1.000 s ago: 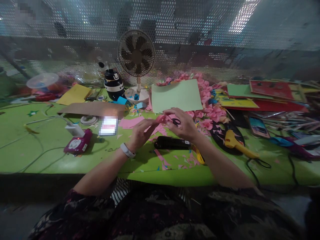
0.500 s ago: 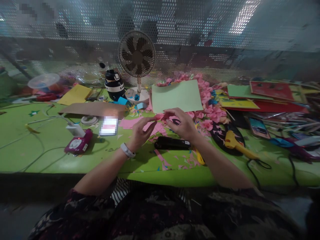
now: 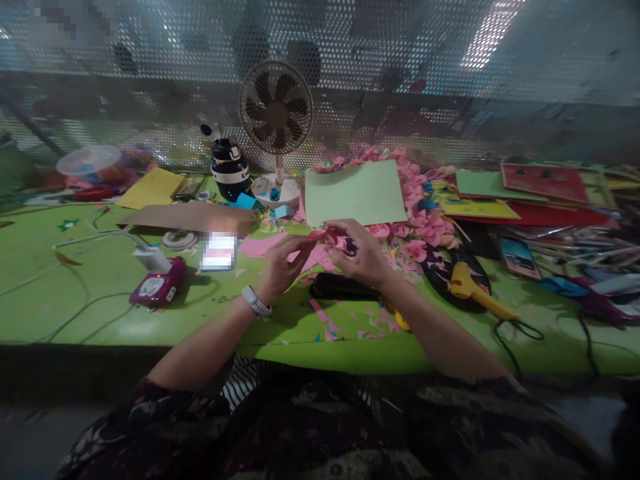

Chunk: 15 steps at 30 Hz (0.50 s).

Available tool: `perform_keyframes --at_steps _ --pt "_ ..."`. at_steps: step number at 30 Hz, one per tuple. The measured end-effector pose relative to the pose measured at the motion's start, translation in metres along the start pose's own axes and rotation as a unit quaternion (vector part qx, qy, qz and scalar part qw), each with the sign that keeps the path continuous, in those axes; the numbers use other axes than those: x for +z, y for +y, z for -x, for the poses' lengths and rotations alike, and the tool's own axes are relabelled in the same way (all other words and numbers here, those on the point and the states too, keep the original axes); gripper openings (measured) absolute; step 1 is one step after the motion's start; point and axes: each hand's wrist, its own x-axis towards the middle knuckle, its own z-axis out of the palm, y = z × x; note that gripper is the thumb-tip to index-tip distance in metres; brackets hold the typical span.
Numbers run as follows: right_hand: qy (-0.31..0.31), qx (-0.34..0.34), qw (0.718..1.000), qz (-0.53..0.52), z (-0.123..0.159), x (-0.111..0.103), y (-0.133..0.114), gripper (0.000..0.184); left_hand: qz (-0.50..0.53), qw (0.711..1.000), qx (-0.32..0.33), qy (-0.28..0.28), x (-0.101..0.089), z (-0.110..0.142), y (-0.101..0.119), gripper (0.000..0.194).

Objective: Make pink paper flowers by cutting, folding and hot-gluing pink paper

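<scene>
Both hands meet above the green table (image 3: 75,300) and pinch a small pink paper piece (image 3: 323,235) between their fingertips. My left hand (image 3: 281,264), with a white wristband, holds its left end. My right hand (image 3: 363,253) is curled over its right end. Under the hands lie pink paper sheets (image 3: 260,245) and a black oblong case (image 3: 340,287). A light green sheet (image 3: 354,192) lies just beyond, with a heap of pink paper flowers (image 3: 417,223) to its right.
A desk fan (image 3: 276,120) and a dark flask (image 3: 228,170) stand at the back. A yellow glue gun (image 3: 473,290) with its cord lies right; a magenta device (image 3: 156,287), a phone (image 3: 218,251) and cables lie left. Coloured card stacks (image 3: 545,183) fill the far right. Paper scraps litter the front edge.
My hands stay in place and work the pink piece; the fingers have shifted slightly, the right hand curling more over it.
</scene>
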Motion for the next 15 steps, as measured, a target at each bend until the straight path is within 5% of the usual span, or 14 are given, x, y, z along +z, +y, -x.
perform_keyframes --at_steps 15 --pt "0.029 0.021 0.999 0.028 -0.0003 0.0048 0.0018 0.038 -0.007 0.997 0.066 -0.041 -0.002 -0.0013 0.0046 0.022"
